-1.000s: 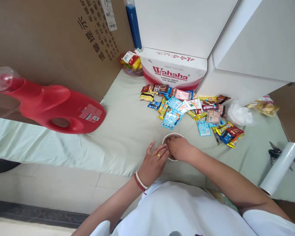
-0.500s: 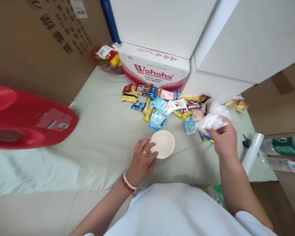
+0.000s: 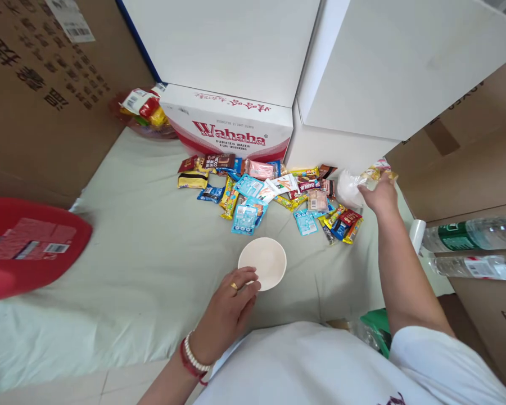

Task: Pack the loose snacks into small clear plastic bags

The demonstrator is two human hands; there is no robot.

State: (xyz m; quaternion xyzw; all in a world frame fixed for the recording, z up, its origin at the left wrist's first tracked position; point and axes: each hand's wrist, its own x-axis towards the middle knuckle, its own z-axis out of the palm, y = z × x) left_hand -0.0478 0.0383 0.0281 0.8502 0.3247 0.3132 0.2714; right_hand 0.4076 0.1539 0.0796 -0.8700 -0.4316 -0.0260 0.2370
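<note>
A white bowl [image 3: 266, 261] sits on the cloth in front of me. My left hand [image 3: 227, 306] rests at its near left side, fingers curled over the rim. To the right, my right hand [image 3: 379, 194] reaches out with the thumb apart from the fingers. Just left of the thumb lies a crumpled white plastic bag [image 3: 349, 188]; beyond the fingertips is a gold and clear snack package [image 3: 377, 170], partly hidden by the hand. Small wrapped snacks lie in a spread pile behind the bowl, among them light blue packets [image 3: 244, 218] and a dark red packet [image 3: 349, 215].
A Wahaha water carton [image 3: 231, 132] stands behind the snacks, beside large white boxes [image 3: 354, 67]. A red plastic container [image 3: 34, 247] is at left. Plastic bottles [image 3: 476, 233] and a white roll [image 3: 417, 236] lie at right. Bagged snacks [image 3: 145, 109] sit at back left.
My right hand has moved away and to the right, and the plastic bag it held now lies beside it, uncovering more snacks. My left hand stays at the bowl, its fingers closer together.
</note>
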